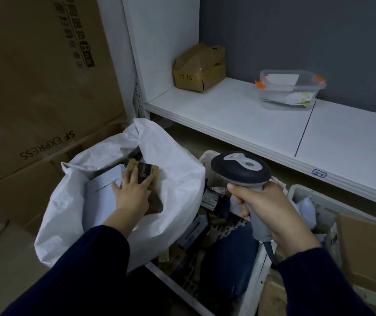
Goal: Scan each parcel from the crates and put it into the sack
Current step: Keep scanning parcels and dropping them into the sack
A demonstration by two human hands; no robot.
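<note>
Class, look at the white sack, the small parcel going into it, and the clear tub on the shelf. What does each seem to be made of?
Sack: probably woven plastic, matte white, holding stiff crinkled folds.
Small parcel under the left hand: brown cardboard with a dark label.
Clear tub: see-through glossy plastic with orange clips.

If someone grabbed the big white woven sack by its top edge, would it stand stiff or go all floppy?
Probably floppy: the big white woven sack has a crumpled, folded rim. It likely stays put, since parcels fill it. The left hand rests on a small brown cardboard parcel inside.
</note>
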